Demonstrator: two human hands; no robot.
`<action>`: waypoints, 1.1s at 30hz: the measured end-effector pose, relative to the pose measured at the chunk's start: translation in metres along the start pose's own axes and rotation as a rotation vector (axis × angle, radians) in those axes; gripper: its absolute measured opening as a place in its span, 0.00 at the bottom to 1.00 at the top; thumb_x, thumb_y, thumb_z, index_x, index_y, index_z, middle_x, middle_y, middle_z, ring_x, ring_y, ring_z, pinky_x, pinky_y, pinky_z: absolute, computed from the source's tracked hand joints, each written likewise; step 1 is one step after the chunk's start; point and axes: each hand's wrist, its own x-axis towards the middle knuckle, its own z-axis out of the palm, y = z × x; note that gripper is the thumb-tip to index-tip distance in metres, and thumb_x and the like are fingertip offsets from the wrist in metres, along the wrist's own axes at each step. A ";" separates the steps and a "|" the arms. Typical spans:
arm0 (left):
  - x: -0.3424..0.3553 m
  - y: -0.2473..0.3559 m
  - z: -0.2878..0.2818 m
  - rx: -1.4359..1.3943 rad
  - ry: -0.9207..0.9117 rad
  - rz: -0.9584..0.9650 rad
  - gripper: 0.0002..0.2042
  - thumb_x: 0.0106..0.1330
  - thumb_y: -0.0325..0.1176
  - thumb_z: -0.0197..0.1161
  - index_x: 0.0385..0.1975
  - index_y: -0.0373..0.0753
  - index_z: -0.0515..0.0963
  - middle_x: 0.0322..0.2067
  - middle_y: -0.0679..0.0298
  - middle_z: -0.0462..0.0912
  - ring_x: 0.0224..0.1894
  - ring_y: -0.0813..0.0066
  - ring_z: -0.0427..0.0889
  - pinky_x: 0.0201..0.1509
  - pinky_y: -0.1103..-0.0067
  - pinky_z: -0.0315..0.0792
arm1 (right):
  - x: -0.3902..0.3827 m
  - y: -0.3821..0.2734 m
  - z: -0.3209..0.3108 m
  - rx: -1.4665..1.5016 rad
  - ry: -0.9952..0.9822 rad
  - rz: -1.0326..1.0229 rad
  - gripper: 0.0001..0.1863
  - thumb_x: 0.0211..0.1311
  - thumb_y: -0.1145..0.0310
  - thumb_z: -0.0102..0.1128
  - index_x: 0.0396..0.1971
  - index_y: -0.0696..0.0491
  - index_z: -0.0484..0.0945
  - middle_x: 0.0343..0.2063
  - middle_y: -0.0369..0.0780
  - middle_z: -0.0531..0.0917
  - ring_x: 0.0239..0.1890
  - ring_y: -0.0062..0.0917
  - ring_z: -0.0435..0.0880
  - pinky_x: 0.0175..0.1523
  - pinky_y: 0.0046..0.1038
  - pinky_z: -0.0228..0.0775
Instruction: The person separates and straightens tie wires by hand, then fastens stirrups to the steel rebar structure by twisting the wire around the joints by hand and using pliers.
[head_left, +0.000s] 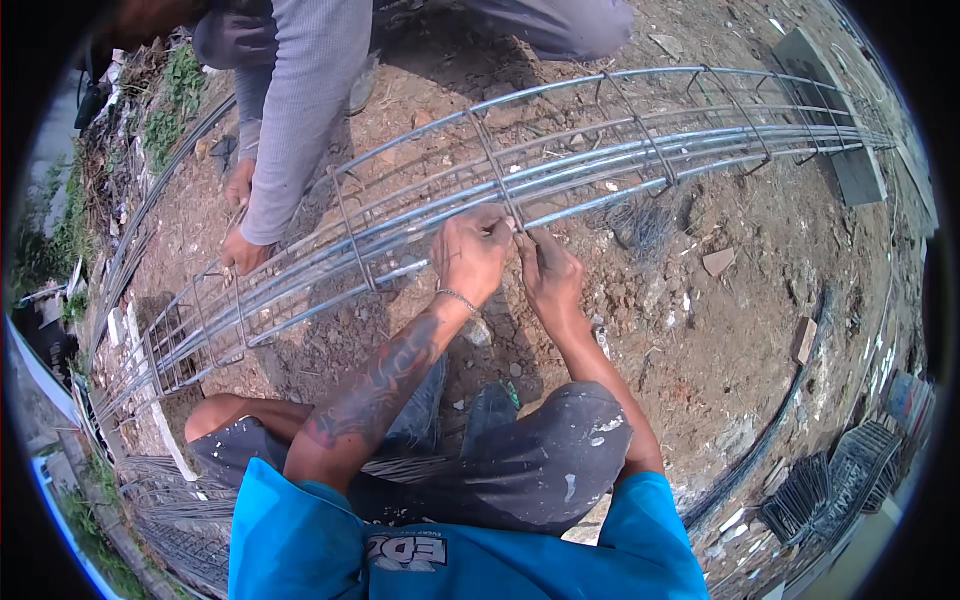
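A long cage of steel reinforcing bars [590, 209] runs across in front of me, with square stirrups [490, 150] spaced along it. My left hand [470, 250] is closed at the near lower bar, thumb and fingers pinched beside a stirrup. Right next to it, my right hand [550, 278] is closed too, its fingertips at the same joint of bar and stirrup. Whatever lies between the fingertips is too small and covered to make out. Further left, a co-worker's hands [243, 250] are at the cage.
The co-worker's sleeve [310, 110] reaches over the cage. Tangled thin wire [640, 225] lies on the dirt behind it. A plank [860, 175] sits under the right end. To the right are brick pieces [718, 262], a wire bundle [765, 440] and stacked stirrups [840, 475].
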 end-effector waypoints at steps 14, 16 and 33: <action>-0.009 0.009 -0.009 0.019 0.061 0.136 0.08 0.53 0.32 0.64 0.31 0.36 0.81 0.31 0.59 0.84 0.36 0.65 0.82 0.43 0.75 0.72 | 0.004 -0.009 -0.001 -0.116 0.091 -0.132 0.09 0.56 0.70 0.61 0.35 0.55 0.80 0.27 0.46 0.83 0.23 0.34 0.84 0.25 0.30 0.77; -0.010 0.007 -0.007 0.055 0.097 0.179 0.08 0.53 0.32 0.64 0.30 0.36 0.81 0.31 0.60 0.83 0.37 0.64 0.81 0.45 0.74 0.71 | 0.003 -0.006 -0.001 -0.110 0.095 -0.129 0.08 0.56 0.69 0.61 0.35 0.55 0.80 0.27 0.45 0.83 0.22 0.33 0.84 0.24 0.30 0.76; -0.004 -0.014 -0.005 0.165 0.199 0.843 0.08 0.50 0.24 0.63 0.30 0.41 0.82 0.31 0.66 0.80 0.36 0.65 0.77 0.35 0.74 0.73 | 0.010 -0.028 -0.020 -0.074 0.014 -0.082 0.06 0.57 0.74 0.57 0.32 0.58 0.79 0.21 0.46 0.81 0.18 0.33 0.80 0.22 0.32 0.72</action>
